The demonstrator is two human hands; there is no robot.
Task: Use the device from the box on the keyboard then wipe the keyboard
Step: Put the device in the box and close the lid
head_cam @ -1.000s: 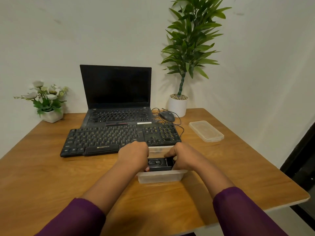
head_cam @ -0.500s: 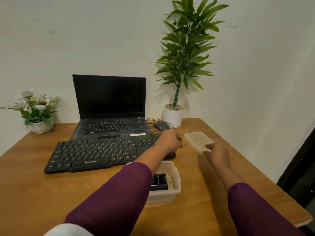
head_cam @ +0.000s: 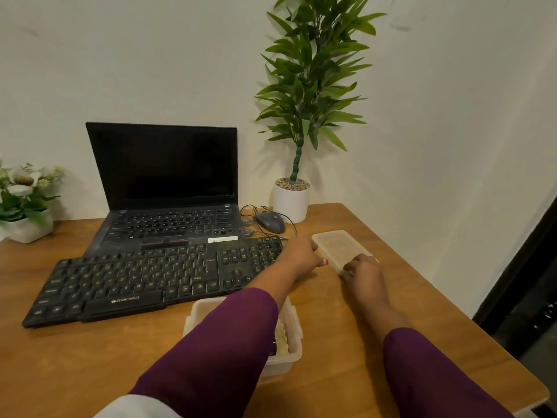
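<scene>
The black keyboard [head_cam: 150,279] lies across the wooden table in front of the laptop. The clear plastic box [head_cam: 297,336] stands open near me, mostly hidden under my left forearm. A pale cloth [head_cam: 281,339] and a sliver of a dark device [head_cam: 273,348] show inside it. The box's clear lid [head_cam: 337,247] lies to the right of the keyboard. My left hand [head_cam: 300,256] grips the lid's left edge. Over the lid's near end, my right hand [head_cam: 361,271] has its fingers closed.
An open black laptop [head_cam: 162,167] stands behind the keyboard, with a wired mouse [head_cam: 271,222] to its right. A tall plant in a white pot [head_cam: 291,202] is at the back, and a flower pot [head_cam: 27,227] sits at the far left. The table's right edge [head_cam: 452,300] is close to the lid.
Both hands left the box and reached right to the lid; they now close on its edges. My view has turned right and moved closer.
</scene>
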